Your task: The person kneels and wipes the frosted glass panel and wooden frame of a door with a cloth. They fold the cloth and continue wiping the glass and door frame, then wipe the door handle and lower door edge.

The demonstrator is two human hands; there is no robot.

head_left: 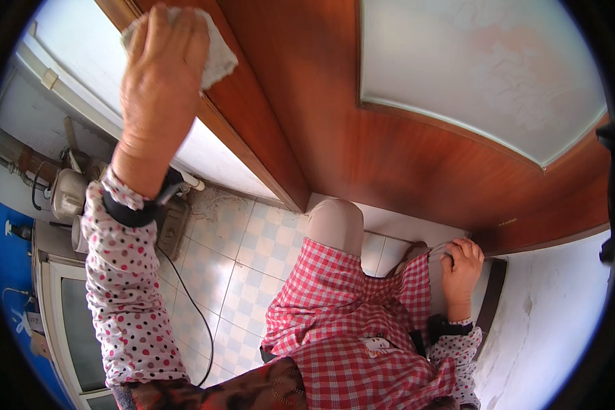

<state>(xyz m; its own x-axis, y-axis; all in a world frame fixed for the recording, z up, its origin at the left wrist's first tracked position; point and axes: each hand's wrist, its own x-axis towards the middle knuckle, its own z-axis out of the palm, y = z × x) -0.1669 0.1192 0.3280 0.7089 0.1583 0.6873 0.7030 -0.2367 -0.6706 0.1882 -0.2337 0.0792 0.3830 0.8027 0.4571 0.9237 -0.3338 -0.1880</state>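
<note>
I see the reddish-brown wooden door [403,143] filling most of the view, its frosted glass panel [478,68] set in the upper part. Below it runs a floor of pale checked tiles [253,253], and a white wall [560,321] stands on the right. At the far left a white appliance with a glass door [68,321] sits under some pipes and a metal pot [68,191]. A red-and-white checked apron [348,328] covers my lap and raised knee.

My left hand [160,75] is lifted high against the door's edge [253,137], fingers [184,37] pressed together and flat over a white cloth [215,58], holding it against the wood near the top of the view. My right hand [461,266] rests low by the door's bottom corner, fingers curled and pinching a fold of the apron's fabric.

I judge the wiping to be under way: the cloth is on the edge strip, and the broad face of the door shows no damp streaks I can make out, so most of it seems left to do.
</note>
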